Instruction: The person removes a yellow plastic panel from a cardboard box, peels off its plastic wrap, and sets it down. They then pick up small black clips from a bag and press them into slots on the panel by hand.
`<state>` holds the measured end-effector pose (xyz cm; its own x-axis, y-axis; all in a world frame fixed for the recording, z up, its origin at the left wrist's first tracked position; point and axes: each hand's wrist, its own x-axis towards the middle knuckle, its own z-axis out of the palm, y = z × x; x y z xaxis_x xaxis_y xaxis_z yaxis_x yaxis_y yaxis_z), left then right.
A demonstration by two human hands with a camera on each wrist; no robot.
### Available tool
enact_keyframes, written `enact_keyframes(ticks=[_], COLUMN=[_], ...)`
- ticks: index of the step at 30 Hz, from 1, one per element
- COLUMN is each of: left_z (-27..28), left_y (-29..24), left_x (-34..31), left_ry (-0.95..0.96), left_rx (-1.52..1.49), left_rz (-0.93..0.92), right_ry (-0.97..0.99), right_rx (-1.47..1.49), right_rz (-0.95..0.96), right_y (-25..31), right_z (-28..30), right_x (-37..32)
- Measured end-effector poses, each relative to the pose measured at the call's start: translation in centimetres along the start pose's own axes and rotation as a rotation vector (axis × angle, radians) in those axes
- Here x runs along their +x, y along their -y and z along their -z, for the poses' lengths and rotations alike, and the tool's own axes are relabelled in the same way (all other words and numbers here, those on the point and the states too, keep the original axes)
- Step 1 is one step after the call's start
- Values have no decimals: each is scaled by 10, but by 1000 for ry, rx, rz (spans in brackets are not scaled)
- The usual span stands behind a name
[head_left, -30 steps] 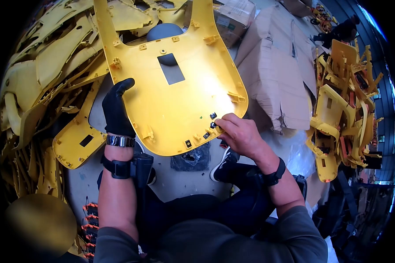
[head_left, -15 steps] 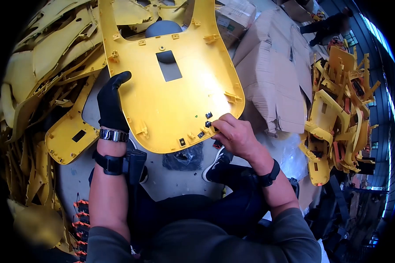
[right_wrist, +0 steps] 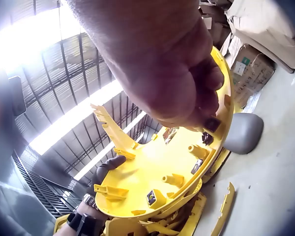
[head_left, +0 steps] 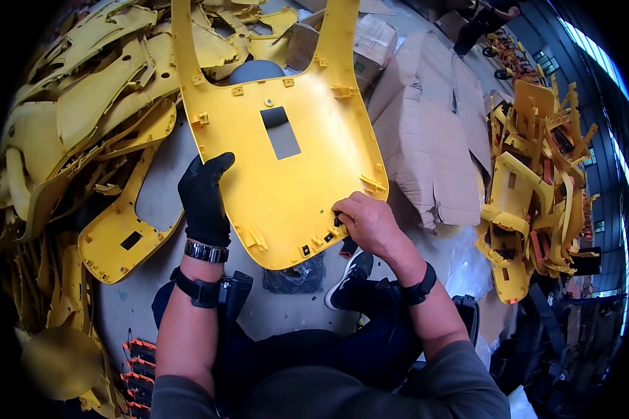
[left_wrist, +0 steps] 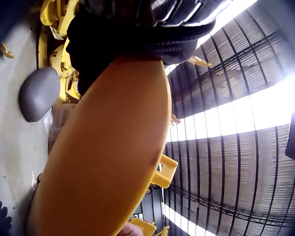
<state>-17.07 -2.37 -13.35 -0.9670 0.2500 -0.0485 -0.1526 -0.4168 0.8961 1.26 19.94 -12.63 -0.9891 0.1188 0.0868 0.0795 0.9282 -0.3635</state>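
A large yellow plastic panel (head_left: 286, 174) with a rectangular cutout is held up over the lap. The gloved left hand (head_left: 206, 199) grips its left edge, thumb over the inner face. At the lower right rim, the bare right hand (head_left: 368, 222) pinches a small dark clip (head_left: 338, 218). The right wrist view shows that clip (right_wrist: 212, 124) at the fingertips of the right hand (right_wrist: 162, 83), beside another dark piece (right_wrist: 207, 138) on the panel. Further along the rim sits a clip (right_wrist: 152, 198) on a yellow post. In the left wrist view the panel (left_wrist: 108, 147) hides most of the glove (left_wrist: 93, 54).
Yellow panels (head_left: 77, 119) are piled at the left, with a single one (head_left: 112, 244) on the floor. Cardboard boxes (head_left: 426, 133) stand right of the held panel. Another yellow heap (head_left: 514, 188) lies further right. A grey rounded object (head_left: 255, 71) is behind the panel. A person (head_left: 483, 24) stands far back.
The panel and left hand have shifted slightly lower and rightward in the head view. The right hand's fingers have moved over the dark clips near the rim, covering more of them.
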Motion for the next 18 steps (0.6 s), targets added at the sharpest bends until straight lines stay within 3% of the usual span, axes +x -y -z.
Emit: enact_keyframes(ticks=[8, 11, 15, 18], left_z=[-1, -7, -4, -4], left_y=[9, 6, 12, 12], left_x=[-1, -5, -3, -7], left_ry=[-19, -9, 3, 49], left_rx=[-26, -80, -13, 119], left_rz=[123, 138, 90, 1], right_ry=[-56, -17, 240, 263], right_rx=[-124, -9, 26, -14], right_rz=[-72, -113, -196, -224], right_y=[-2, 5, 9, 9], right_z=[-4, 9, 30, 17], right_x=[6, 6, -1, 1])
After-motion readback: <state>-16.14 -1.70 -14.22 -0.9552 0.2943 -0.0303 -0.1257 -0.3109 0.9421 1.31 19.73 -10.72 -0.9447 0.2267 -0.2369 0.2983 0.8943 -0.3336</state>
